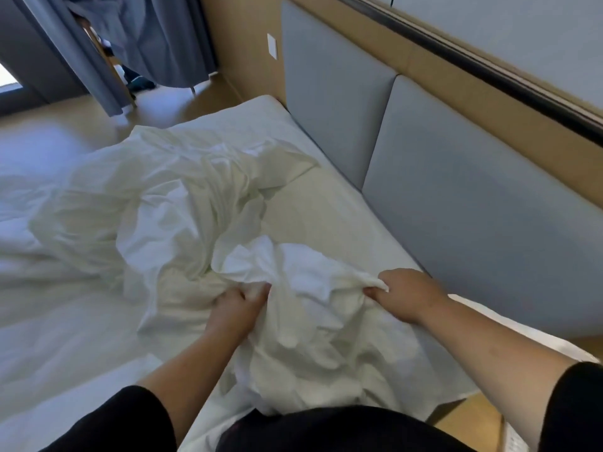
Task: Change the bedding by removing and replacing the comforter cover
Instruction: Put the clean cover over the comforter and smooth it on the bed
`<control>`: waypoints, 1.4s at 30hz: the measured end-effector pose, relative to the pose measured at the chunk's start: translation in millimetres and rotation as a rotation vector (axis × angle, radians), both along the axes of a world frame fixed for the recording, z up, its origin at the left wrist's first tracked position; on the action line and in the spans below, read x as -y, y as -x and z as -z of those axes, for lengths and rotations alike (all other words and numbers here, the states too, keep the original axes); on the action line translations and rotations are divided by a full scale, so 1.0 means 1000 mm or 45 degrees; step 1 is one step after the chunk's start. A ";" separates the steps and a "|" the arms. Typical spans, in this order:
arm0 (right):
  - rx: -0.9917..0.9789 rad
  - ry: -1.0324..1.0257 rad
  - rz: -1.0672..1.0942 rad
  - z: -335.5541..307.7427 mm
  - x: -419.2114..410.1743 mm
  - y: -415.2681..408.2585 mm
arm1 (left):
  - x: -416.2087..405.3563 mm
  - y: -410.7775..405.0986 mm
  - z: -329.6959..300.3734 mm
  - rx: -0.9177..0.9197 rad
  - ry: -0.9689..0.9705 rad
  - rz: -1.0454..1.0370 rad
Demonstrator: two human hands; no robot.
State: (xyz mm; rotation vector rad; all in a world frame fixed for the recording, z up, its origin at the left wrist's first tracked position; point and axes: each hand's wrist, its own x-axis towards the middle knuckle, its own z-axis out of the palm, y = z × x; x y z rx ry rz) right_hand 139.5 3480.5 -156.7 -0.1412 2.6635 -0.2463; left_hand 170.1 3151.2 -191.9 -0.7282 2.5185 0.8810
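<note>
The white comforter cover [182, 203] lies bunched across the bed [326, 203], mid-frame. My left hand [239, 308] grips a fold, fingers curled; my right hand [409, 296] pinches another bunch at lower right. A grey headboard [456, 190] stands at right.

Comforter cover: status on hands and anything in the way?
Left hand and right hand both gripping bunched comforter cover. Cover crumpled across mattress near headboard. Nothing seen in the way.
</note>
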 end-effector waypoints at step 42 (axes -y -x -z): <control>0.004 -0.106 -0.040 0.021 0.056 -0.030 | 0.106 0.034 0.026 0.020 -0.027 0.130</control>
